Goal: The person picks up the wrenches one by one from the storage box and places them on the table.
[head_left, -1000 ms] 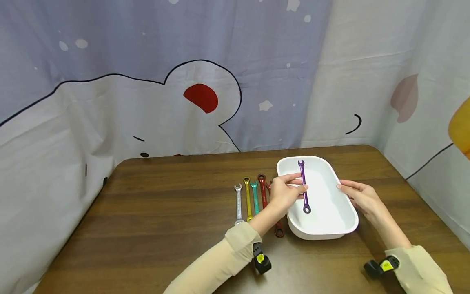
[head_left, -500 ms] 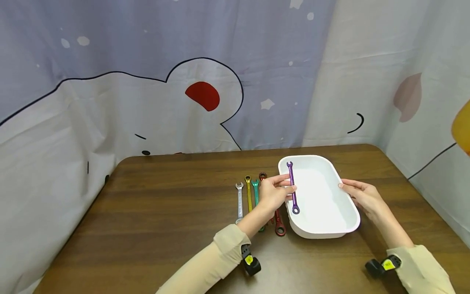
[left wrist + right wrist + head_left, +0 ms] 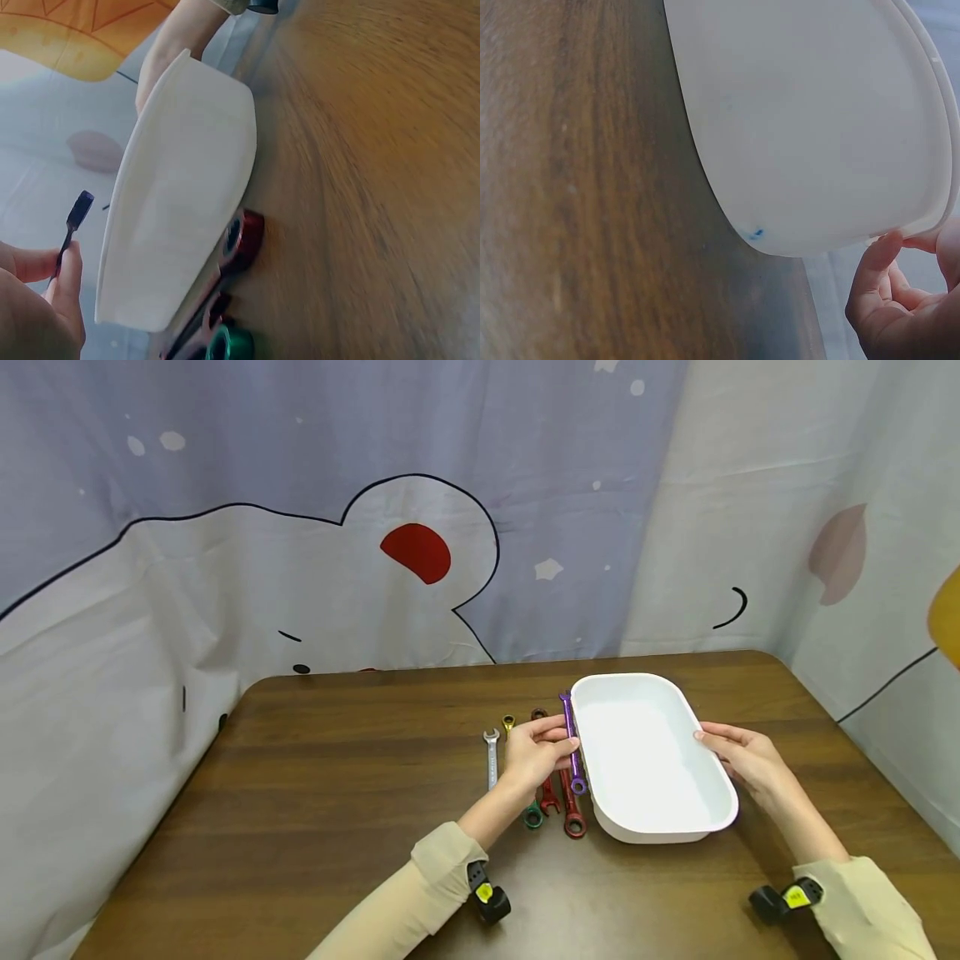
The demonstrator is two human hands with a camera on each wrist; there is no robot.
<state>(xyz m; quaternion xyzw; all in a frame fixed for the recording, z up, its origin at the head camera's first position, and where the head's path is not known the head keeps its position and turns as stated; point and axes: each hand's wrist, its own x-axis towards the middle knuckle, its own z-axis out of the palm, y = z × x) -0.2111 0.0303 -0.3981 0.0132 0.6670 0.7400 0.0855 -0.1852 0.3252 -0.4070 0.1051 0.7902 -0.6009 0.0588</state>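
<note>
Two hands are seen from the head view over a brown wooden table backed by a cartoon curtain | white tub is shown with nothing inside | purple wrench is pinched by the left hand just left of the tub, above the coloured wrenches | left wrist: wrench tip is gripped by curled fingers beside the tub wall | right wrist: tub rim is touched by the right hand, fingers lightly bent.

You are at a staged recording corner rather than a real workshop: a cartoon-printed sheet hangs as a backdrop behind the far edge of your wooden bench and wraps past its right corner. Coloured spanners lie in a row beside a white tub, and small cameras are strapped to your wrists.
</note>
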